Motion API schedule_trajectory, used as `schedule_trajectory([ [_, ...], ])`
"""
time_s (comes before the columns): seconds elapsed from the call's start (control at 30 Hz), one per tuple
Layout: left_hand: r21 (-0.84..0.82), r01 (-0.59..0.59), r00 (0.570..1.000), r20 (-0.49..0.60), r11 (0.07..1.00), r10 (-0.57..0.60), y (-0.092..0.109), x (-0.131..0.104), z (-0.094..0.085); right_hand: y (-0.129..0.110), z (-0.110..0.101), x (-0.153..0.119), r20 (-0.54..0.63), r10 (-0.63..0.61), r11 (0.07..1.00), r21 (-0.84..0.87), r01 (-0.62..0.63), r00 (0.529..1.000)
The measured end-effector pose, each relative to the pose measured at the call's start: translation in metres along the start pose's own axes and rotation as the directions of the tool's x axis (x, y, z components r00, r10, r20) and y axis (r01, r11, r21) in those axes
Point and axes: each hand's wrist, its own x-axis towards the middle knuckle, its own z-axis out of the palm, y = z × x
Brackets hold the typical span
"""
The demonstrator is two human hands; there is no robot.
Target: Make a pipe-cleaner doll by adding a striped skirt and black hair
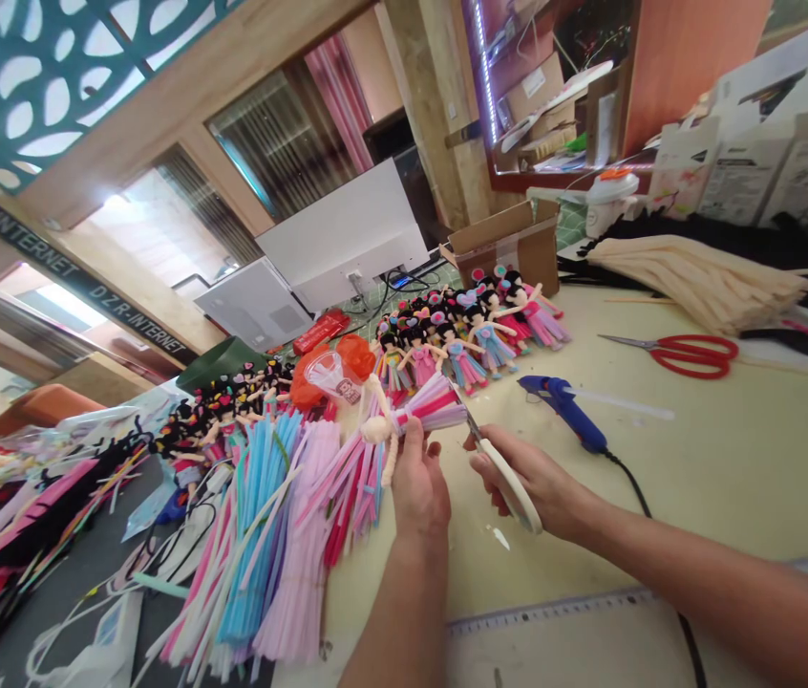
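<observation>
In the head view, my left hand (421,483) is closed round an unfinished pipe-cleaner doll (376,428) with a bare cream head and arms. Its pink, white and purple skirt strands (439,401) point to the right. White-handled scissors (515,487) are in my right hand (511,468), their blades up against the ends of the skirt strands. Bundles of pink, blue and lilac pipe cleaners (304,545) lie left of my left hand.
Finished dolls (457,334) stand in rows behind my hands, before a cardboard box (508,244). To the right are a blue glue gun (565,411) with its cord, red-handled scissors (691,354) and cream pipe cleaners (705,277). A ruler (554,609) crosses the front.
</observation>
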Motion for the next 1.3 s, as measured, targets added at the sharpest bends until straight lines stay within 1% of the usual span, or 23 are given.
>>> schedule_trajectory([
  [0.33,-0.032,-0.018,1.000,0.014,0.999,0.018,-0.007,0.001,0.000,-0.003,-0.001,0.000,-0.024,0.000,1.000,0.020,0.001,1.000],
  [0.43,-0.011,-0.032,0.999,0.019,0.999,0.032,-0.008,0.003,-0.001,-0.002,-0.003,0.000,0.000,0.003,0.998,0.058,-0.003,1.000],
  [0.53,-0.007,-0.048,0.999,0.020,0.999,0.048,-0.005,0.008,-0.004,-0.004,-0.005,-0.001,0.045,-0.041,0.996,0.075,0.038,0.998],
  [0.63,-0.047,-0.037,0.999,0.009,0.998,0.038,0.000,0.014,-0.005,-0.006,-0.006,-0.004,0.096,-0.054,0.998,0.034,0.051,0.994],
  [0.73,-0.114,-0.028,1.000,-0.011,0.993,0.027,0.004,0.016,-0.005,-0.005,-0.006,-0.005,0.125,-0.001,0.999,-0.037,0.006,0.992],
  [0.8,-0.136,-0.032,0.999,-0.020,0.990,0.029,0.005,0.017,-0.005,-0.003,-0.005,-0.005,0.137,0.012,0.998,-0.060,-0.003,0.991],
  [0.97,-0.133,-0.040,0.999,-0.022,0.990,0.037,0.006,0.017,-0.006,0.002,-0.002,-0.004,0.162,-0.027,0.997,-0.062,0.037,0.986],
  [1.07,-0.140,-0.033,0.999,-0.024,0.990,0.030,0.007,0.016,-0.006,0.003,-0.001,-0.005,0.162,-0.026,0.996,-0.080,0.039,0.986],
  [1.2,-0.152,0.001,1.000,-0.028,0.988,-0.006,0.006,0.014,-0.005,0.003,0.001,-0.004,0.128,-0.012,0.992,-0.124,0.028,0.992],
  [1.3,-0.177,0.015,1.000,-0.019,0.984,-0.018,0.005,0.013,-0.005,0.006,0.002,-0.003,0.107,-0.024,0.985,-0.165,0.042,0.994],
])
